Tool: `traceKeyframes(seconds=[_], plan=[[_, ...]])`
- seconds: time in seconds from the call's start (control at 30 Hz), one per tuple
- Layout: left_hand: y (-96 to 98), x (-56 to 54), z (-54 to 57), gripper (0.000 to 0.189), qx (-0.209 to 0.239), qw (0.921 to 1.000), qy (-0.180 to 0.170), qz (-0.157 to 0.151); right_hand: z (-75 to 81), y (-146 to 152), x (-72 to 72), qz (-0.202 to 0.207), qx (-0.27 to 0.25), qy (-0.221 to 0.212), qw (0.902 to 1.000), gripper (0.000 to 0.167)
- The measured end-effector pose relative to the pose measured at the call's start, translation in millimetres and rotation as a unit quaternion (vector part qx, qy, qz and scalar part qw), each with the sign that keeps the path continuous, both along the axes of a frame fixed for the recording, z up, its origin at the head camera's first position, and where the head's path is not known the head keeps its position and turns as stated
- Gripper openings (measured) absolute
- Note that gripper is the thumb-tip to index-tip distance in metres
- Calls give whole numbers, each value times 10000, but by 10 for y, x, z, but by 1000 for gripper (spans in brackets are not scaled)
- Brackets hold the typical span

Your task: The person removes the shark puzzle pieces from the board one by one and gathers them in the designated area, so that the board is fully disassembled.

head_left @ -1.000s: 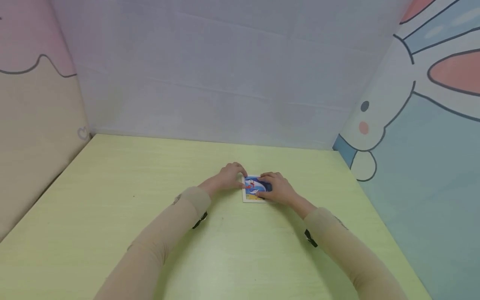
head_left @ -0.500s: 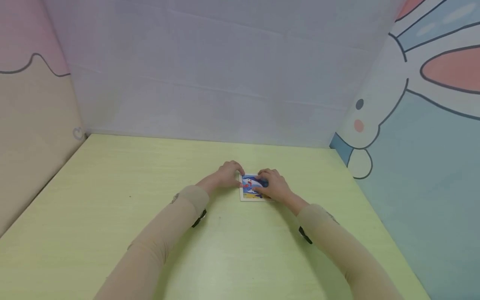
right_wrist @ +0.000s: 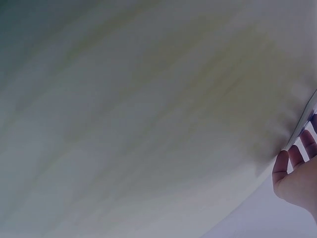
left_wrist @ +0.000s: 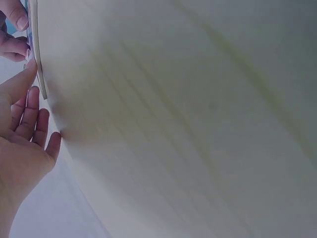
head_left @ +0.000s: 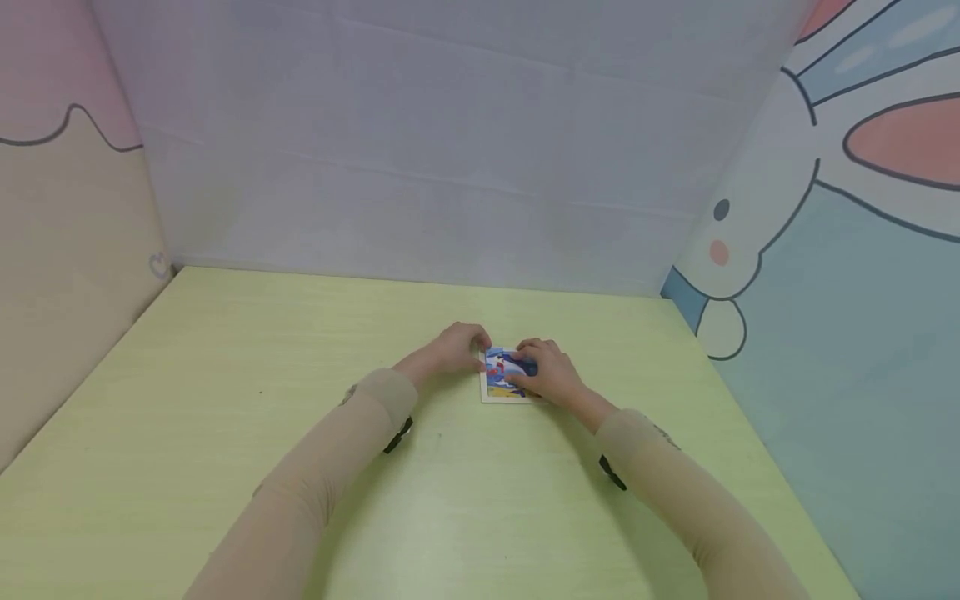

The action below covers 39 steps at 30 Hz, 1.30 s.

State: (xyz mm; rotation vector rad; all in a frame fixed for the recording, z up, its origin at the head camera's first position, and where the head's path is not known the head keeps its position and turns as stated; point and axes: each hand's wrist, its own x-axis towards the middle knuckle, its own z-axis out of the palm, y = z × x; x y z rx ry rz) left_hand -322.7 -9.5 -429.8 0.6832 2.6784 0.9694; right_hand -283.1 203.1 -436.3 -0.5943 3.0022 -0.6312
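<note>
A small square picture board (head_left: pixel 501 390) lies flat on the table, with a pale border and a blue, white, red and yellow picture. My left hand (head_left: pixel 456 348) is at its left side, thumb and forefinger bent to the edge and upper left corner. In the left wrist view, that hand's thumb meets the board's edge (left_wrist: pixel 39 59) while the other fingers fan loosely. My right hand (head_left: pixel 553 373) grips the right part, thumb and curled fingers over the picture, hiding that side. The right wrist view shows its fingertips along the thin rim (right_wrist: pixel 301 123).
The pale yellow-green table (head_left: pixel 337 333) ends at a plain light backdrop (head_left: pixel 420 150) behind the hands. A beige and pink wall panel (head_left: pixel 67 250) stands on the left. A panel with a cartoon rabbit (head_left: pixel 750 217) stands on the right.
Both hands stay at the board. The upper left of the picture now shows more light blue and looks rearranged beside the left fingertips. The head view has shifted slightly.
</note>
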Motion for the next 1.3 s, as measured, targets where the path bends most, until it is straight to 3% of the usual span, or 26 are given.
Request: traceKeyframes(seconds=[0.37,0.63,0.8,1.0,1.3], plan=[[21,-31,-3,19,452,9988,180,-32,15,-6,8,43,111,5,9999,50],[-11,-10,29,11,322,9991,264,-50,20,-8,16,42,74,23,10000,50],[-64,-33,52,10,499,9980,391,53,7,-8,7,42,110,65,9999,50],[-218,-53,162,11,594,9976,333,104,12,-8,6,73,196,107,9997,51],[-610,-115,272,11,535,9983,73,198,17,-20,8,146,334,100,9993,52]])
